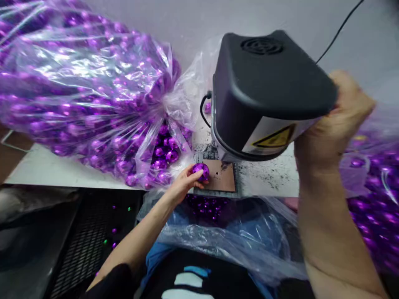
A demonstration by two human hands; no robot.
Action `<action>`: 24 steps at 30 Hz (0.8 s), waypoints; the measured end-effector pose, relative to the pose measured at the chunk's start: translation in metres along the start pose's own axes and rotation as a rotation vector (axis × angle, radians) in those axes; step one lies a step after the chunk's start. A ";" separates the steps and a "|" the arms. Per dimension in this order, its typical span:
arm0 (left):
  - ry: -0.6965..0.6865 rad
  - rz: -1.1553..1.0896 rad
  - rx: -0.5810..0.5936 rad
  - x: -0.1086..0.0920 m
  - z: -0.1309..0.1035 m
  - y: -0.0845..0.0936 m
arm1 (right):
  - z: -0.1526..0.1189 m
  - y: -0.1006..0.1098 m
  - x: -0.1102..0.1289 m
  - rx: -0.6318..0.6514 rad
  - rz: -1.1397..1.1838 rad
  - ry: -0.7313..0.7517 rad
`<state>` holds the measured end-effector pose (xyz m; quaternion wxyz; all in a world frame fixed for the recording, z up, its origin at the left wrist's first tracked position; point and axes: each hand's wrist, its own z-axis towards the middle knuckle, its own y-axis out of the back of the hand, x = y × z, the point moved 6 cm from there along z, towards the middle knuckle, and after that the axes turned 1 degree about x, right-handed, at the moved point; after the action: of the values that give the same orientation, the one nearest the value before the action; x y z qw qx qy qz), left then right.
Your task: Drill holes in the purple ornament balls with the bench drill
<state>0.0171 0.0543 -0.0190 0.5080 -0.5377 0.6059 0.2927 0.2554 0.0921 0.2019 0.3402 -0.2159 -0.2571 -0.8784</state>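
Observation:
Between the thumb and fingers of my left hand (190,179) is a shiny purple bauble (201,171), held at the left edge of a brown plate (222,178) with a small dark hole in it. Above and behind the plate stands a bulky black machine (274,79) with a round vent on top and a yellow warning label (274,139). My right hand (346,108) is closed at the machine's right side; its fingertips and what they grip are hidden behind the housing.
A large clear bag of purple baubles (93,95) lies on the white table (40,166) at left, its gathered mouth near the machine. More bagged purple baubles (378,207) are at right. Clear plastic (218,241) with purple pieces is over my lap. A black cable (339,31) runs upward.

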 end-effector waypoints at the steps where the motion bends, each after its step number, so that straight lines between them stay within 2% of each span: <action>1: -0.061 0.061 -0.029 -0.001 0.003 -0.001 | 0.001 0.001 0.000 -0.001 -0.007 -0.007; 7: -0.355 0.464 -0.164 -0.001 0.015 -0.012 | 0.004 0.003 0.002 -0.009 -0.017 -0.074; 10: -0.451 0.645 -0.214 0.000 0.018 -0.017 | 0.003 0.003 0.002 -0.008 0.000 -0.088; 13: -0.512 0.788 -0.209 -0.002 0.021 -0.025 | 0.002 0.003 0.003 -0.011 -0.005 -0.066; 18: -0.611 0.884 -0.149 -0.012 0.019 -0.041 | 0.002 0.003 0.005 -0.014 0.008 -0.041; 24: -0.658 0.902 -0.196 -0.012 0.013 -0.046 | 0.000 0.003 0.002 -0.017 0.009 -0.021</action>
<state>0.0637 0.0583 -0.0030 0.4424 -0.1510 0.5555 0.6877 0.2564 0.0889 0.2038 0.3399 -0.2290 -0.2522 -0.8766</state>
